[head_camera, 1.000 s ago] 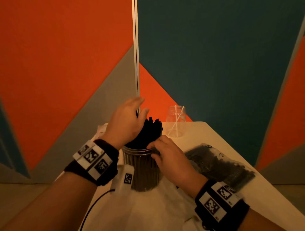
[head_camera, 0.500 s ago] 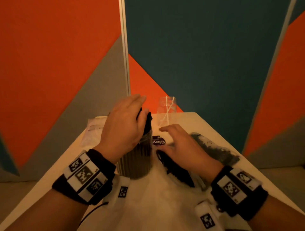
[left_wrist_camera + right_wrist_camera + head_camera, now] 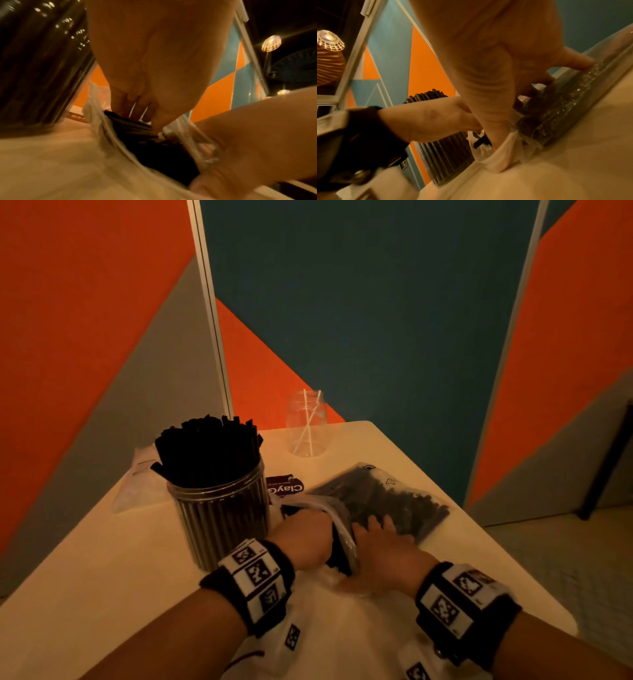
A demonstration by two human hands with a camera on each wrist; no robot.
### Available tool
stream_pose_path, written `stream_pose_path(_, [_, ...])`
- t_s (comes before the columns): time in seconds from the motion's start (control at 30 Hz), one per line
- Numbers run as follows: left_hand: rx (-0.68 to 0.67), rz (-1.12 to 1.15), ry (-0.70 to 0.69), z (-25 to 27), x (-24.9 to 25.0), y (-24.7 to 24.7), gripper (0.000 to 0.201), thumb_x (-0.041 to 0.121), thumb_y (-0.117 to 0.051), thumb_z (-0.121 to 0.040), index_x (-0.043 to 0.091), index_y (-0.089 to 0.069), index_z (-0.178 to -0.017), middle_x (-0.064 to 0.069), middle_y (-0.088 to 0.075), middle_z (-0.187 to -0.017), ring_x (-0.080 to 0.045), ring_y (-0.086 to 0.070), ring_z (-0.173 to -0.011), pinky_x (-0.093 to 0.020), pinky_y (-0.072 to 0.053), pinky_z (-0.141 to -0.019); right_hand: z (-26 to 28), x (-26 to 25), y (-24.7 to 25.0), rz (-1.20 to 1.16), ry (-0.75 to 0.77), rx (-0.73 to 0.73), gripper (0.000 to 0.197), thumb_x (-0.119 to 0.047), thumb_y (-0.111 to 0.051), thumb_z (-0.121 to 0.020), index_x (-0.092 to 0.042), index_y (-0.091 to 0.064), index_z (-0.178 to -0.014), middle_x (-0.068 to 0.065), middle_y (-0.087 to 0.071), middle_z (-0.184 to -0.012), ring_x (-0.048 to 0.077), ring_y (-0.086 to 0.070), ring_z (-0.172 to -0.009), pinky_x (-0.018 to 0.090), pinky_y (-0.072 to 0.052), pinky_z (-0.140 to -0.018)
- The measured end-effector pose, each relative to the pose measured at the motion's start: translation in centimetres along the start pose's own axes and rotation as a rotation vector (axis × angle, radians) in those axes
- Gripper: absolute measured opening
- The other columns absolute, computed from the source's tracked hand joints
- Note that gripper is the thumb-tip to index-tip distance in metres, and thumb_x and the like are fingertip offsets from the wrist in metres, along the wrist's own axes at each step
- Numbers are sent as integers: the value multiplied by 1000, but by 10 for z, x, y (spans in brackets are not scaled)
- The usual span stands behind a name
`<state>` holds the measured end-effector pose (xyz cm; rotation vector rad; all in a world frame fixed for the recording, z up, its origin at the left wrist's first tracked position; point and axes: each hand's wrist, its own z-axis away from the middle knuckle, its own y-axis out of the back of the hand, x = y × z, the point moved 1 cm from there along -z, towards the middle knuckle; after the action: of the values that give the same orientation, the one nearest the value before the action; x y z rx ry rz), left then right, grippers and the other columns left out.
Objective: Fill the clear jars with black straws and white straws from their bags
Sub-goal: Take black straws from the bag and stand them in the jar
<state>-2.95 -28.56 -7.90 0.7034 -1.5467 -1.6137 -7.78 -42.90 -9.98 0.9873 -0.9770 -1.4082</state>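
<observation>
A big clear jar (image 3: 219,508) packed with black straws (image 3: 205,450) stands on the white table (image 3: 102,577). To its right lies a clear bag of black straws (image 3: 394,498), its mouth facing me. My left hand (image 3: 306,530) reaches into that mouth, and in the left wrist view its fingers (image 3: 130,108) and thumb close on black straws (image 3: 133,125). My right hand (image 3: 373,542) holds the bag's upper lip, with the thumb (image 3: 494,132) hooked inside the mouth and the fingers (image 3: 573,60) spread over the bag (image 3: 573,101). A small clear jar (image 3: 306,424) at the back holds two white straws.
A flat clear bag (image 3: 137,484) lies behind the big jar at the table's left edge. A purple label (image 3: 284,487) sits between the jar and the straw bag. Orange, grey and teal wall panels close off the table's far side. The table's right edge runs close by the bag.
My left hand left the top of the big jar and went down right into the bag's mouth. My right hand moved from the jar's rim to the bag's lip.
</observation>
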Motion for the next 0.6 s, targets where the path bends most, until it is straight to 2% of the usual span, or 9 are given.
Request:
stream_pose_path(0.1, [18, 24, 50, -19, -3, -4, 26, 15, -47, -100, 1, -68, -93, -12, -63, -91, -27, -59, -80, -32, -42, -63, 2, -1, 2, 41, -1, 0, 124, -78, -67, -73, -17, -4, -161, 15, -4, -167, 44, 0, -152, 68, -26, -113])
stream_pose_path(0.2, [55, 113, 110, -31, -2, -8, 31, 13, -44, -102, 2, -65, -83, -4, -54, -76, -16, -51, -69, -18, -38, -61, 4, -3, 5, 63, 2, -5, 121, -77, -67, -73, -16, -8, -160, 16, -12, -165, 45, -6, -151, 66, -30, -112])
stream_pose_path(0.23, [68, 102, 128, -34, -1, -8, 29, 14, -44, -101, 2, -67, -88, -3, -57, -79, -17, -55, -74, -20, -39, -64, 4, -3, 6, 69, 5, -3, 120, -77, -67, -73, -15, -11, -159, 17, -14, -164, 46, -8, -150, 66, -31, -111])
stream_pose_path(0.3, [123, 93, 174, -39, 2, -6, 26, 18, -49, -97, 3, -68, -102, -9, -67, -97, -26, -64, -93, -30, -46, -74, 5, -3, 6, 73, 14, -5, 121, -77, -68, -73, -14, -12, -159, 18, -16, -163, 46, -9, -149, 66, -32, -111])
stream_pose_path(0.4, [110, 95, 208, -42, 5, -2, 28, 23, -53, -92, 6, -68, -108, -12, -68, -108, -29, -65, -100, -33, -51, -81, 3, -1, 6, 66, 22, -12, 124, -77, -70, -71, -13, -10, -159, 19, -15, -163, 47, -7, -149, 67, -31, -111])
stream_pose_path(0.47, [91, 92, 202, -40, 5, 0, 29, 24, -53, -93, 6, -67, -110, -12, -67, -111, -25, -62, -93, -32, -49, -81, 0, -1, 5, 68, 22, -13, 124, -77, -70, -70, -12, -12, -159, 19, -16, -162, 47, -8, -149, 68, -31, -110])
stream_pose_path(0.53, [74, 112, 174, -33, 5, 7, 29, 24, -53, -94, 5, -67, -110, -12, -68, -110, -20, -53, -83, -29, -44, -74, -2, -2, 5, 87, 20, -12, 124, -78, -70, -69, -12, -15, -158, 18, -19, -161, 47, -10, -149, 67, -32, -109])
stream_pose_path(0.57, [43, 137, 163, -30, 5, 10, 27, 22, -52, -96, 4, -69, -106, -13, -68, -104, -19, -50, -76, -29, -41, -69, -3, -3, 4, 99, 20, -9, 123, -79, -70, -69, -13, -16, -157, 18, -21, -160, 46, -12, -148, 67, -34, -108])
stream_pose_path(0.6, [9, 178, 157, -26, 4, 12, 25, 17, -50, -97, 2, -70, -95, -14, -67, -93, -19, -45, -67, -28, -37, -60, -3, -3, 4, 107, 21, -5, 121, -79, -69, -68, -13, -19, -156, 18, -23, -159, 46, -15, -147, 66, -36, -107])
